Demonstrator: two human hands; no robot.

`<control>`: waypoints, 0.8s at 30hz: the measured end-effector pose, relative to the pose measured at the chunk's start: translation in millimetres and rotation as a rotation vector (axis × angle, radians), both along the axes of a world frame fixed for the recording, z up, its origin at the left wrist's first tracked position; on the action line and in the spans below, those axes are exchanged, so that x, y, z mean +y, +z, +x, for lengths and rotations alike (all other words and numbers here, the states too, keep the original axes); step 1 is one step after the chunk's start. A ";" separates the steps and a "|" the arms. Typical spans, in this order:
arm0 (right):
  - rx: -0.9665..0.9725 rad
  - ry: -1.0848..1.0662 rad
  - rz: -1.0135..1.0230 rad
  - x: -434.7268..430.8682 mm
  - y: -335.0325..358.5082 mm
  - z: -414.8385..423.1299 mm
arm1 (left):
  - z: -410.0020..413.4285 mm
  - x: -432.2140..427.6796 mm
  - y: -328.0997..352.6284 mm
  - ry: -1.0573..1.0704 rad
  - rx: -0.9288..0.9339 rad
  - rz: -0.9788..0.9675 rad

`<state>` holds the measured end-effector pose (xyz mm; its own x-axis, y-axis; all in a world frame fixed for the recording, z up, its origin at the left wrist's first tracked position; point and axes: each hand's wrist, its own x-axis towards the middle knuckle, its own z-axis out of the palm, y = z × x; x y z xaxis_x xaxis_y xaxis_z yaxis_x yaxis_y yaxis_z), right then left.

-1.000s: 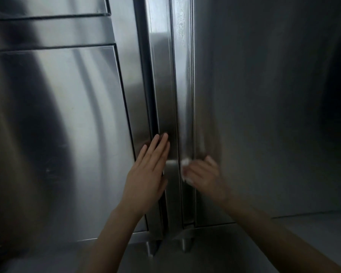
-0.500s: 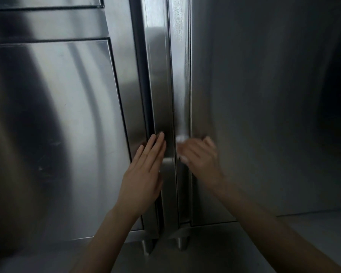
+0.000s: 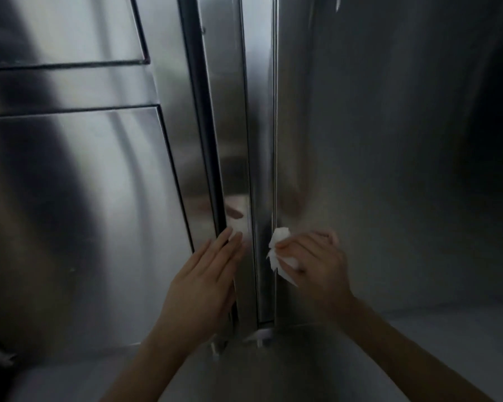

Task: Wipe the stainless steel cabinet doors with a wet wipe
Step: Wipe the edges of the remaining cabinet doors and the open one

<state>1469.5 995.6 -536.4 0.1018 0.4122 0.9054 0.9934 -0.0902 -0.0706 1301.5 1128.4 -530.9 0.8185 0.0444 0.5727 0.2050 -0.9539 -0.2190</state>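
Note:
Two stainless steel cabinets fill the view. My left hand (image 3: 206,274) lies flat with straight fingers against the right edge of the left cabinet door (image 3: 99,213), beside the dark gap. My right hand (image 3: 314,262) grips a crumpled white wet wipe (image 3: 278,250) and presses it against the left edge of the right cabinet door (image 3: 389,155), low down. A narrow vertical steel strip (image 3: 262,169) runs between the two hands.
Above the left door is a drawer front (image 3: 64,27) with dark seams. Short metal cabinet feet (image 3: 259,338) stand on the pale floor (image 3: 447,343) below. The right side of the view is dark.
The view shifted, so the cabinets sit lower and closer. My right hand with the wipe slid along the right door's edge. My left hand stayed flat on the left door edge.

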 end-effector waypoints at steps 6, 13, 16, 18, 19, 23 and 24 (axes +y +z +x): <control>-0.011 0.135 -0.157 -18.9 105.4 -22.9 | -26.4 -19.5 118.3 -0.034 0.078 -0.095; 0.006 0.145 -0.273 -66.7 253.2 -47.1 | -47.5 -46.9 280.5 -0.075 0.102 -0.116; -0.007 0.094 -0.334 -92.3 327.3 -45.8 | -48.9 -59.4 355.8 -0.116 0.105 -0.126; -0.040 0.056 -0.373 -106.1 381.9 -43.5 | -47.1 -67.2 409.0 -0.143 0.111 -0.136; -0.056 0.041 -0.380 -112.7 409.8 -42.8 | -45.7 -72.6 435.5 -0.152 0.115 -0.147; -0.047 -0.015 -0.381 -135.6 511.7 -46.1 | -36.0 -96.0 535.6 -0.206 0.132 -0.205; -0.036 -0.029 -0.384 -142.2 533.3 -47.6 | -32.5 -101.7 557.5 -0.220 0.128 -0.208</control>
<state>1421.9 853.3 -3.0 0.0897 0.7194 0.6888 0.9913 -0.1316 0.0083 1269.0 1026.6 26.6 0.8864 -0.0364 0.4615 -0.0276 -0.9993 -0.0257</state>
